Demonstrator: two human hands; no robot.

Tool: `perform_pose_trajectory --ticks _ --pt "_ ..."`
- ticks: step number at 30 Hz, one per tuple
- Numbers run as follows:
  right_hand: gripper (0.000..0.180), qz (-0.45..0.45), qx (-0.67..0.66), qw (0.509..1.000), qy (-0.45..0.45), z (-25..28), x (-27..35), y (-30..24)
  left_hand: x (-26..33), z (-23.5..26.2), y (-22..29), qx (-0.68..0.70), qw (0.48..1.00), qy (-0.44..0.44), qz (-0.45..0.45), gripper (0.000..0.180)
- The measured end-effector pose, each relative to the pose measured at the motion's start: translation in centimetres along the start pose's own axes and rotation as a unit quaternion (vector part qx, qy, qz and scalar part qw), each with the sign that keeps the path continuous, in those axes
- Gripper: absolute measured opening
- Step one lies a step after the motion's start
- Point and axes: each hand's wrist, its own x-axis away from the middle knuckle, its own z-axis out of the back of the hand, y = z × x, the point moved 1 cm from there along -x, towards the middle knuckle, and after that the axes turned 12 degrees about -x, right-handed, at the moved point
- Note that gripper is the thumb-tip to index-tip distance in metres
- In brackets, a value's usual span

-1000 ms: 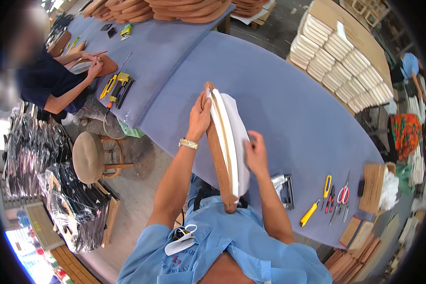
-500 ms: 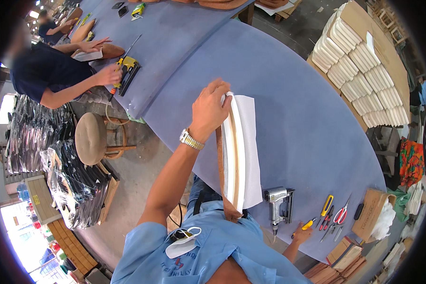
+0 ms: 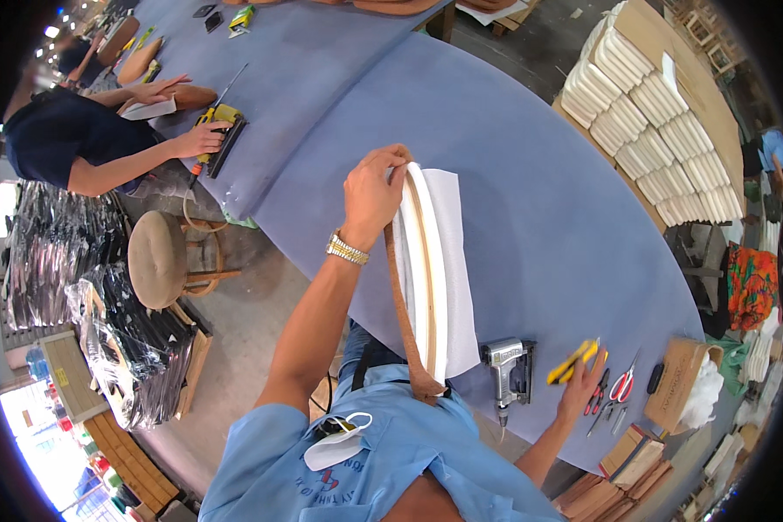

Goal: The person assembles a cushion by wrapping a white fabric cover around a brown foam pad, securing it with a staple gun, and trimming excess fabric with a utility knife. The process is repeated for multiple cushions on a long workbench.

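Observation:
My left hand [image 3: 374, 196], with a watch on its wrist, is closed on the far end of a curved padded panel [image 3: 424, 270]. The panel stands on edge, showing a wood strip between white layers. Brown leather [image 3: 404, 313] hangs along its left side and a white fabric flap [image 3: 455, 270] spreads to its right. The panel's near end rests against my shirt. My right hand [image 3: 580, 387] is closed around a yellow-and-black-handled tool [image 3: 570, 364], whose exact kind is blurred. To the left of that hand lies a staple gun [image 3: 508, 370] on the blue table.
Red-handled scissors [image 3: 622, 385], pliers [image 3: 596, 393] and a cardboard box [image 3: 677, 376] with white stuffing sit at the table's right. A co-worker [image 3: 78, 143] holds another staple gun [image 3: 226, 139] at far left. A stool [image 3: 157, 259] stands left of the table; white padded pieces [image 3: 652, 122] are stacked beyond.
My right hand has moved up and to the right over the tools, the yellow-handled tool moving with it. My left hand keeps its hold, and the panel has tilted slightly to the left.

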Motion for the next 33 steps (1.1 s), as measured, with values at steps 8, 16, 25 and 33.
perform_pose_trajectory --ticks 8,16,25,33 --pt "0.051 0.030 -0.468 0.749 -0.468 -24.7 -2.6 -13.6 0.2 -0.8 -0.3 0.075 0.997 0.022 0.014 0.006" --pt "0.036 0.247 -0.169 0.856 -0.422 -36.4 -2.2 -14.8 0.8 -1.0 -1.8 0.091 0.994 0.064 -0.026 0.011" --pt "0.042 0.350 0.004 0.826 -0.442 -39.8 -1.6 -13.8 0.9 -1.1 -2.7 0.099 0.992 0.080 -0.018 0.012" --pt "0.039 0.347 0.022 0.817 -0.460 -40.6 -2.1 -13.6 0.6 -1.2 -3.0 0.099 0.990 0.092 -0.035 0.013"
